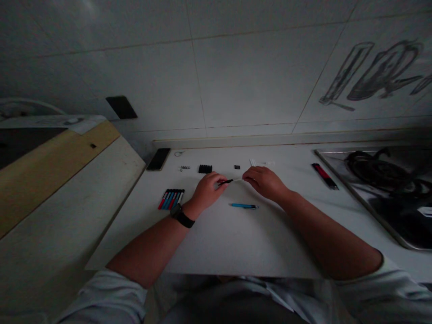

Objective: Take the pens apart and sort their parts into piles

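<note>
My left hand (209, 188), with a dark watch on its wrist, pinches a short black pen part (225, 182) between thumb and fingers. From the right side my right hand (265, 182) holds a thin pale rod (238, 180), which looks like a pen refill. Its tip meets or nearly meets the black part; whether it is inside, I cannot tell. Just below the hands lies a blue pen (243, 206) with a black end. Left of my left wrist is a row of several red, blue and white pen barrels (171, 199).
Behind my hands lie black sleeve-like pieces (205, 168), small springs (185, 168), small dark parts (237, 167) and white strips (253, 162). A phone (158, 159) lies back left. At right are a red-and-black box cutter (324, 176) and a gas stove (337, 180).
</note>
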`<move>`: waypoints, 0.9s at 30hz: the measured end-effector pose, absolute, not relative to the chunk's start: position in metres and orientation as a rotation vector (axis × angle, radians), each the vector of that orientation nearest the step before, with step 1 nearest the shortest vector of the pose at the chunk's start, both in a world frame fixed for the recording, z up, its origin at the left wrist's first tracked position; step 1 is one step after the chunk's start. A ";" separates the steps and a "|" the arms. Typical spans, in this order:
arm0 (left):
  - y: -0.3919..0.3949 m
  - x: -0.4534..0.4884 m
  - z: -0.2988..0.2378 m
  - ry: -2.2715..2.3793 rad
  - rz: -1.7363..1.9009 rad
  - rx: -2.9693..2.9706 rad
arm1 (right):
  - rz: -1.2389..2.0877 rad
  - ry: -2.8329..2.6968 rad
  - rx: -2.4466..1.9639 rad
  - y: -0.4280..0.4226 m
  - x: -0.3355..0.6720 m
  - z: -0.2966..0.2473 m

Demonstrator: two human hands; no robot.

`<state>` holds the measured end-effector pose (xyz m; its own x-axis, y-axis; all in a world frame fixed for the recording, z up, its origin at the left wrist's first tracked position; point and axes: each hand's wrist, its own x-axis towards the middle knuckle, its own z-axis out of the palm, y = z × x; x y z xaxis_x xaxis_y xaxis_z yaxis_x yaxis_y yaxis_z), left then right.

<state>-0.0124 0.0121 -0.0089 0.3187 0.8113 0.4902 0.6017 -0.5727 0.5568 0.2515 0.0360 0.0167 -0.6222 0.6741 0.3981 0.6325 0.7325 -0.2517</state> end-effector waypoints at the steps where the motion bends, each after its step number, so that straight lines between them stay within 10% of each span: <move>1: 0.012 -0.013 -0.009 1.277 1.105 2.323 | 0.116 -2.469 -0.995 0.036 0.251 0.016; 27: 0.009 -0.009 -0.009 1.244 1.034 2.416 | 0.073 -2.500 -0.944 0.026 0.235 0.010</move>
